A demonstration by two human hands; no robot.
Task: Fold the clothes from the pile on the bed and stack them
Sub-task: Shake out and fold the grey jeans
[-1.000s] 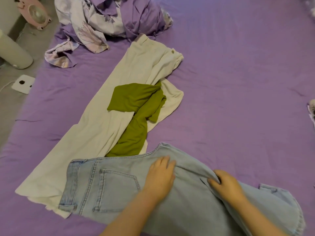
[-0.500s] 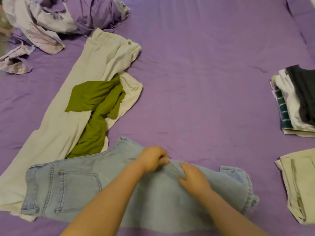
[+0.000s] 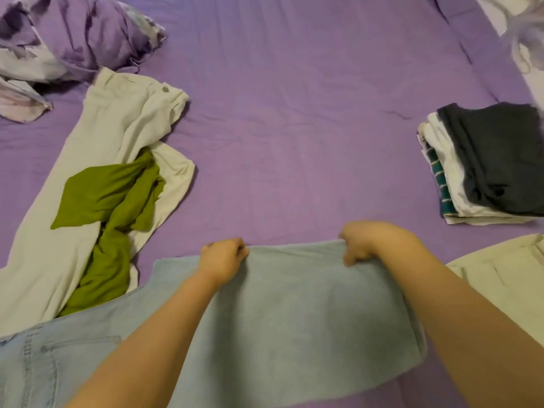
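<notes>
Fingers of our left hand [image 3: 222, 258] and right hand [image 3: 362, 242] curl tight around the jeans [image 3: 294, 313] fold. Beyond our fingers we see the purple bed [image 3: 294, 128].

The jeans [image 3: 294, 313] are light-blue denim, matt, with stitched seams at the pocket. The bedsheet [image 3: 294, 113] is matt purple cloth, softly creased. Left of the jeans, the cream trousers [image 3: 97, 160] look like heavier cotton; the green garment [image 3: 100, 198] on them seems thinner, smoother knit.
</notes>
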